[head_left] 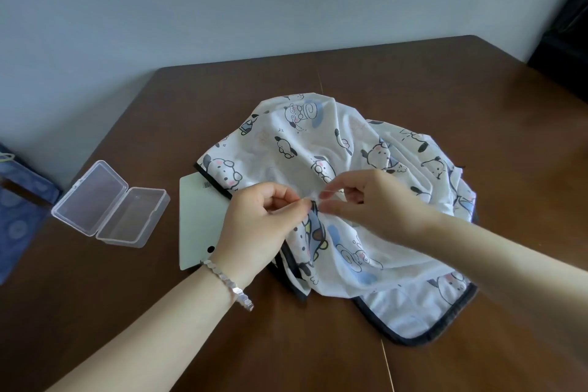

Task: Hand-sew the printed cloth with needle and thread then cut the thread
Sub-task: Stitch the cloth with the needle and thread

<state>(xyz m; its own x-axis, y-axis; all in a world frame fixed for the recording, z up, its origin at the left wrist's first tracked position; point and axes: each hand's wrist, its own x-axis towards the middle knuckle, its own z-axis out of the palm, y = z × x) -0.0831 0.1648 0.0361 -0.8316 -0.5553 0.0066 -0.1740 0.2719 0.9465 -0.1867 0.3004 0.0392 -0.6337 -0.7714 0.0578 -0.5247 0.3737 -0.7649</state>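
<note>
- At table centre, left hand (257, 219) pinches a raised fold of cloth (318, 143) between thumb and forefinger, other fingers curled.
- Just beside it, right hand (372, 200) pinches a thin, blurred needle (332, 192) at the same fold. Fingertips of both hands are nearly touching. Thread too fine to tell.
- Bracelet (229, 283) on left wrist.
- Cloth is bunched, white with cartoon print and dark binding. It lies mid-table, well inside every table edge.
- Pale card (199, 219) lies flat, partly under cloth's left edge and the left hand.
- Clear box (111, 204), lid open, left of card, apart from it, near table's left edge.
- Brown table (413, 73): open wood right of, behind and in front of cloth.
- Blue bag (19, 207) beyond left edge.
</note>
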